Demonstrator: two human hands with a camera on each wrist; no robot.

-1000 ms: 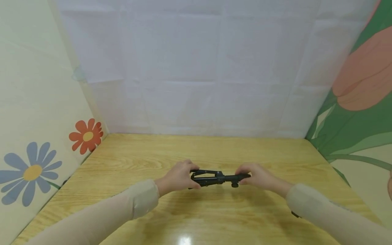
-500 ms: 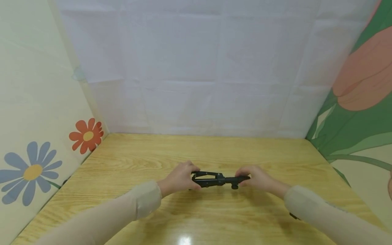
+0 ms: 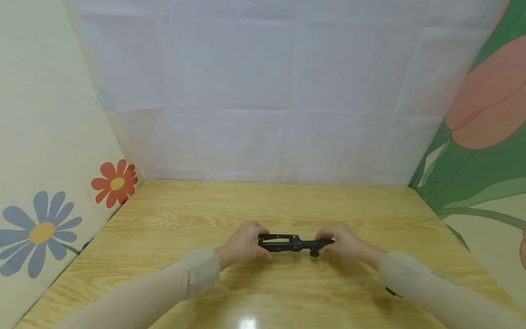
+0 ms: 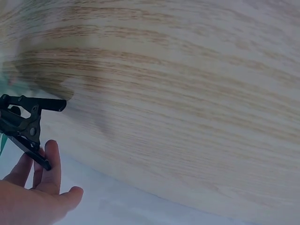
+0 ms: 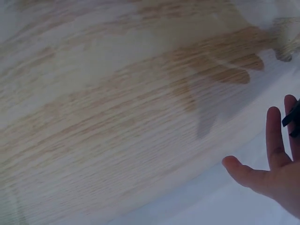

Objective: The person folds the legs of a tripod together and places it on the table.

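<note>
A black mini tripod (image 3: 296,243) is held level, its legs together pointing left and its head end pointing right. Shadows on the wooden table lie apart from it, so it appears raised. My left hand (image 3: 244,244) grips the leg ends between thumb and fingers. At the other end my right hand (image 3: 345,244) pinches the narrow tip, beside a small knob (image 3: 314,252). In the left wrist view, one tripod leg (image 4: 35,152) lies against the fingers and another stands out from the hinge. Only dark bits of the tripod (image 5: 294,117) show in the right wrist view.
The wood-grain table (image 3: 263,205) ends at a creased white sheet (image 3: 246,91) behind. Flower-printed panels (image 3: 37,137) border the left side, with a tulip-printed one (image 3: 485,183) on the right. A small dark item (image 3: 392,292) shows beneath the right sleeve.
Both hands and the tripod have shifted slightly lower in the head view. The hands have come a little closer together, and the gap between the tripod legs looks narrower.
</note>
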